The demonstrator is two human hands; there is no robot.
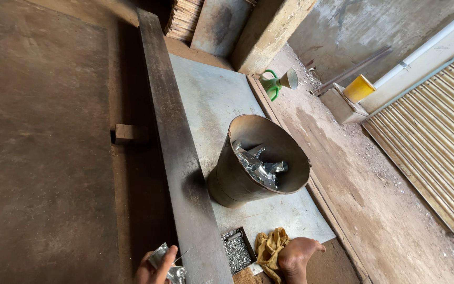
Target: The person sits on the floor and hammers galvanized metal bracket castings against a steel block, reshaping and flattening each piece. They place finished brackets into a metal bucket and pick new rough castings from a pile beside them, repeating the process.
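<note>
My left hand (152,269) shows at the bottom edge, shut on a small shiny metal piece (160,255), with a second shiny part (177,273) just below the fingers. It is beside the near end of a long dark metal beam (177,152). Past the beam, a rusty metal bucket (232,181) stands on a grey sheet (211,94) and holds several shiny metal parts (258,165). My right hand is out of view.
A small tray of tiny metal bits (236,252) and a yellow cloth (269,247) lie near a bare foot or knee (296,255). Farther off are a green watering can (275,83), a yellow cup (359,88), a white pipe (426,47) and a corrugated shutter (437,142).
</note>
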